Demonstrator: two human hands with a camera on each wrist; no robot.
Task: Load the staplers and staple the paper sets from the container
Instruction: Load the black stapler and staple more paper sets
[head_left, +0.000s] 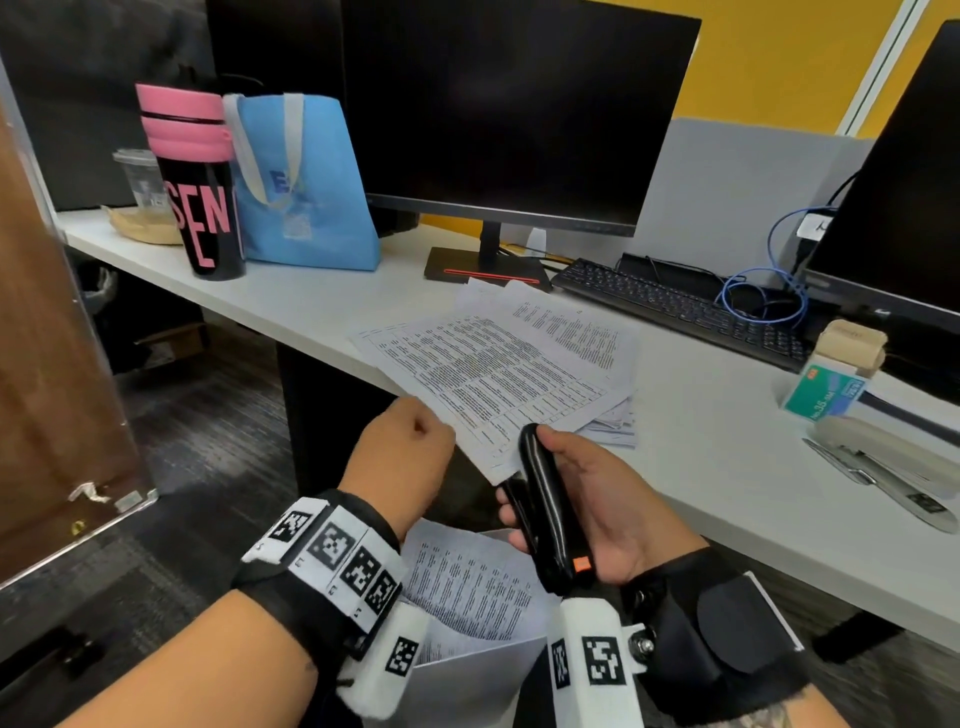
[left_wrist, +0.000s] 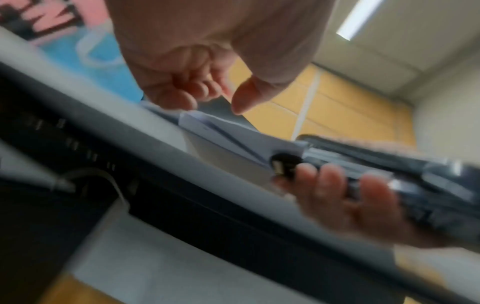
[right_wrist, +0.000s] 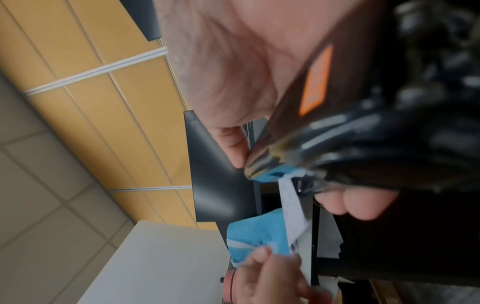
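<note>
The right hand (head_left: 582, 499) gripped the black stapler (head_left: 543, 512) on a paper set (head_left: 498, 384); the left hand (head_left: 402, 454) pinched the sheets. The left wrist view alone showed the stapler's underside.

Bright, even office light; sharp head view, bowed edges; both wrist views motion-blurred.

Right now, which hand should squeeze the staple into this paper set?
Right. The right hand already grips the black stapler, its mouth on the paper set's corner. The left hand holds the set's edge and should just steady it.
</note>
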